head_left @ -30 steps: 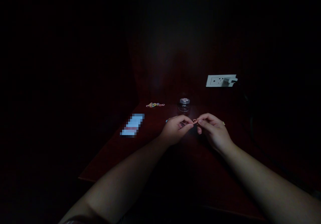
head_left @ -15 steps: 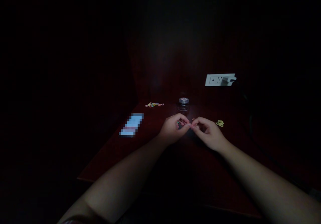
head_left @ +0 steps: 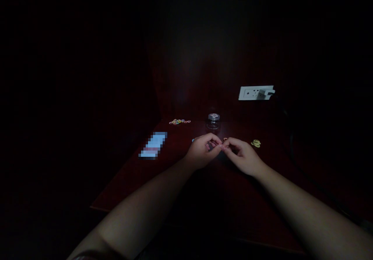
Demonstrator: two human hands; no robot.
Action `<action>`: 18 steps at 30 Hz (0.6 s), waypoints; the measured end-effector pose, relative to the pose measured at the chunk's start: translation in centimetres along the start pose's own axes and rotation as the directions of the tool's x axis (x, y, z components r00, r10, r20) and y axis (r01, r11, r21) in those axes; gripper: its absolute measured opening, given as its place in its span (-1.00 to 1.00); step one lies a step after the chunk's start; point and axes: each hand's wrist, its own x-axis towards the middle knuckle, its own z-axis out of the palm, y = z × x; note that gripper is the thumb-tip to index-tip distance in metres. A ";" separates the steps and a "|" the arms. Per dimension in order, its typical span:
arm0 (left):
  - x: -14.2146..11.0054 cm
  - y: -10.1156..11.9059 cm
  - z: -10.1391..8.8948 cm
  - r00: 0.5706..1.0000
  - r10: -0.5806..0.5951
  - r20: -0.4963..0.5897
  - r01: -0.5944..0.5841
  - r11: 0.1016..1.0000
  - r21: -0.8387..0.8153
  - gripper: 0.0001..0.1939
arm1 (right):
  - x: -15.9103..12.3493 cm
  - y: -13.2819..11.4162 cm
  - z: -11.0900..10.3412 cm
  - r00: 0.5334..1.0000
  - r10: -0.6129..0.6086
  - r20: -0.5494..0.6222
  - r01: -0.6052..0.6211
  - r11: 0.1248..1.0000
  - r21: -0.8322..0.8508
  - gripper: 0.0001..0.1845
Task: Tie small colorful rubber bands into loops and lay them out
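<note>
My left hand [head_left: 203,150] and my right hand [head_left: 241,155] meet fingertip to fingertip above the dark red table [head_left: 128,192]. Each is closed in a pinch of thumb and forefinger; whatever lies between the tips is too small to make out. A bit of blue shows just behind my left hand, partly hidden by it. Behind my right fingers peeks a small orange ring [head_left: 225,139]. Some yellow-green elastic bands [head_left: 256,143] lie in a little heap to the right of my right hand.
A clear lidded jar [head_left: 213,121] stands behind my hands. Several coloured bands [head_left: 178,122] lie at the back left, with a blurred-out lit phone-like screen [head_left: 153,145] nearer me. On the back wall is a socket plate [head_left: 255,92] with a plug and dark cable.
Both hands have barely moved and stay joined at the fingertips. Green inside my left hand no longer shows, while a bit of blue now shows behind it.
</note>
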 end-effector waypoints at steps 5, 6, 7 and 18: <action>0.0 0.0 0.1 1.000 0.010 -0.012 -0.010 1.000 0.009 -0.87 | 0.0 0.0 0.1 1.000 0.012 0.002 -0.012 1.000 0.009 -0.87; 0.0 0.0 0.0 1.000 0.013 -0.013 -0.013 1.000 0.012 -0.87 | 0.0 0.0 0.1 1.000 0.008 -0.005 -0.008 1.000 0.005 -0.88; 0.0 0.0 0.0 1.000 0.016 -0.015 -0.016 1.000 0.015 -0.88 | -0.1 0.0 0.0 1.000 0.003 -0.012 -0.003 1.000 0.002 -0.89; 0.0 -0.3 0.0 0.999 0.039 -0.025 -0.039 0.999 0.020 -0.89 | -0.1 0.3 -0.2 1.000 -0.013 -0.010 0.013 1.000 0.006 -0.88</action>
